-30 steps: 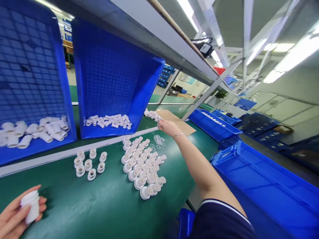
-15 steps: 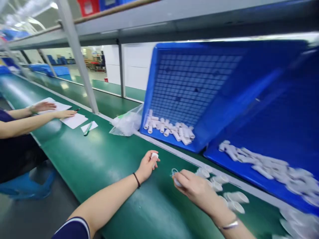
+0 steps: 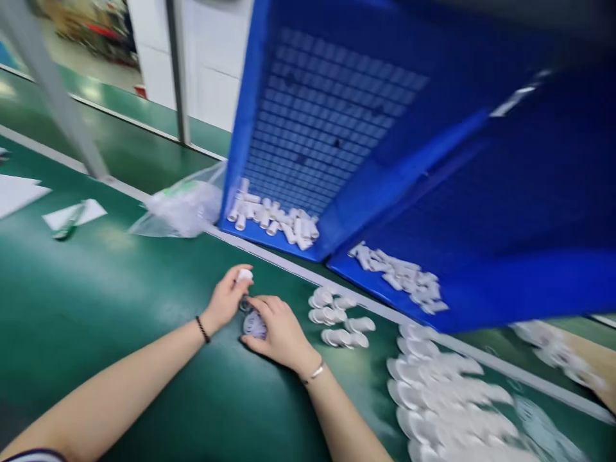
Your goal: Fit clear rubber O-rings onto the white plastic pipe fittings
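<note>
My left hand (image 3: 225, 300) is closed on a small white plastic fitting (image 3: 245, 276), whose rounded end shows above the fingers. Close beside it, my right hand (image 3: 283, 335) curls around a bunch of clear rings (image 3: 254, 325) low over the green bench. A dark-looking loop lies between the two hands; blur hides its exact shape. To the right of my right hand, several white tube fittings with wide round ends (image 3: 337, 317) lie in a small group on the bench.
Two tilted blue bins (image 3: 332, 240) hold white tubes (image 3: 274, 215) at their lower edges. Rows of white flanged pieces (image 3: 443, 391) and clear parts (image 3: 543, 427) lie at right. A plastic bag (image 3: 185, 205), a green cutter (image 3: 70, 221) on paper, and a metal post (image 3: 62, 96) are left.
The view has swung right and down, so the neighbouring person has left it. My right hand has come in beside my left, bringing the clear rings close to the white fitting.
</note>
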Available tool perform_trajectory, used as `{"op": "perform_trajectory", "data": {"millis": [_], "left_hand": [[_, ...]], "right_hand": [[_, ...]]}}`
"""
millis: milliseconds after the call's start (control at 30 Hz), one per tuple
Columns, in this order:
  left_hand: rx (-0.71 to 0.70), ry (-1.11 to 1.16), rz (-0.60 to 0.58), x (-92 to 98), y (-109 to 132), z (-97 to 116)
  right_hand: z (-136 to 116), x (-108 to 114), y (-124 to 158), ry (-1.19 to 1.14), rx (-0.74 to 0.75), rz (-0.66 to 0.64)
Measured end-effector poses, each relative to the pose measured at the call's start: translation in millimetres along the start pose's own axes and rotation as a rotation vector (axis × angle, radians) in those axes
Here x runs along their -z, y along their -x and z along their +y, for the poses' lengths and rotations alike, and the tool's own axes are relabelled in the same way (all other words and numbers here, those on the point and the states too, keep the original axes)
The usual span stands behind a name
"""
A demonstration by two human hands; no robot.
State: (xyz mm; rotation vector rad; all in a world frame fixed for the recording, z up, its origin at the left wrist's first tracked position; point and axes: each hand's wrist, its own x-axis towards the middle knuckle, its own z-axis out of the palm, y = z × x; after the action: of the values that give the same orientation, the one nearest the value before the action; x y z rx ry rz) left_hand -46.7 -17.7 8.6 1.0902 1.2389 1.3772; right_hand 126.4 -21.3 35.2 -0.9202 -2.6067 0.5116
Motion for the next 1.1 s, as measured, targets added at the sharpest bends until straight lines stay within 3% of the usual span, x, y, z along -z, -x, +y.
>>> {"op": "perform_trajectory", "data": {"millis": [167,333,567,733,1100], "left_hand": [[-0.052,-0.008,0.066,4.9,-9,-8],[-0.064,-0.159,0.104,1.9,0,-4],[-0.052,-0.045,-0.015,-8.2,10,4],[0.005,-0.105,-0.093,-9.7,14,9],[-0.067,-0.385,-0.217,-10.3,18,19]], "right_hand": [[19,8,11,-0.289,-0.027,0.117],[35,3,16,-0.551,-0.208,0.309],[46,0,14,-0.447,-0.221,0.405],[42,3,13,-0.488,-0.279,0.497],[31,2,11,-0.854,-0.365,0.439]]}}
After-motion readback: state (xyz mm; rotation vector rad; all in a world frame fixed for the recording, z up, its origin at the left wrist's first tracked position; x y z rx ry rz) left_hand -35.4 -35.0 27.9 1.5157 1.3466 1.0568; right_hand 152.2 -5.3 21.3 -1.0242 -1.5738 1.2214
